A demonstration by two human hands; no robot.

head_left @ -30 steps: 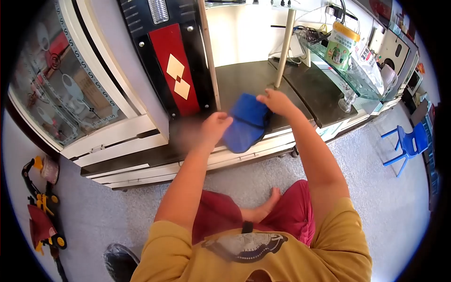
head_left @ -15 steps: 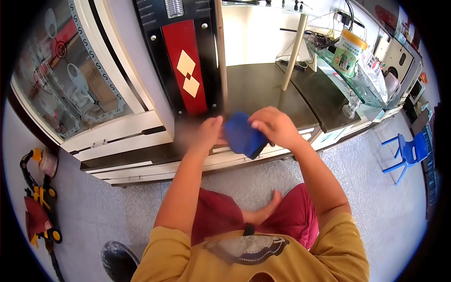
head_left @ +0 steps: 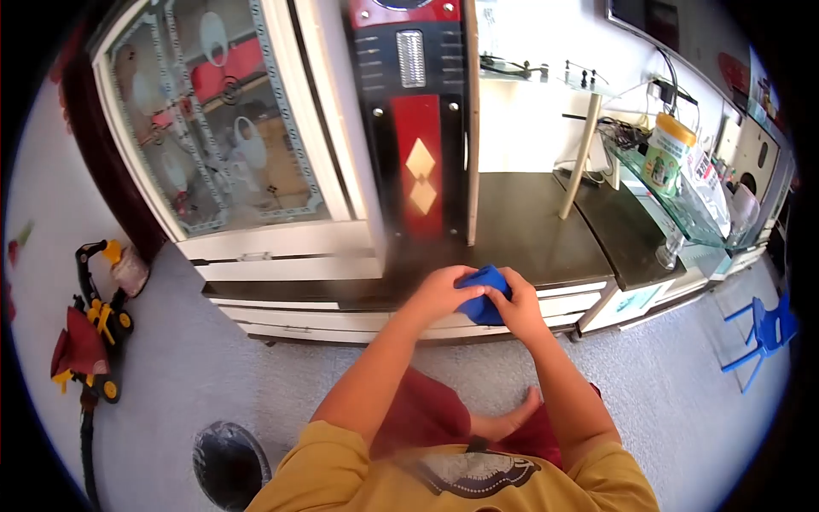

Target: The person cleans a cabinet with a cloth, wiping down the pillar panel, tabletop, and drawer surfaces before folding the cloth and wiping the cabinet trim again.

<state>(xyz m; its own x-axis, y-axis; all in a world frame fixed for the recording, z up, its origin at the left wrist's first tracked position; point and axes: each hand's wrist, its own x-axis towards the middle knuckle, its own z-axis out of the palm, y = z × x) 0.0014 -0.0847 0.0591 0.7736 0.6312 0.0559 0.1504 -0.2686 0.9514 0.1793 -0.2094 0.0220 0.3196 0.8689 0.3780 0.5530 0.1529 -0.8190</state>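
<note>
Where the blue fabric [head_left: 485,313] bunches up, left fingers [head_left: 461,294] and right fingers [head_left: 513,281] curled around its sides.

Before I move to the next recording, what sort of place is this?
Probably a home living room: a glass-door cabinet, a toy digger on the floor and a blue chair.

Low cabinet in front of you, dark glossy top [head_left: 520,222]; tall black-and-red unit [head_left: 416,119] and pale pole [head_left: 582,158] standing on it. Glass shelf [head_left: 661,200] to your right: yellow-lidded tub [head_left: 668,154], white plastic bag [head_left: 710,192], clear cup [head_left: 744,209]. Grey floor [head_left: 324,384] below: toy digger [head_left: 92,333] and dark bin [head_left: 229,469] on your left, blue chair [head_left: 768,328] on your right.
</note>
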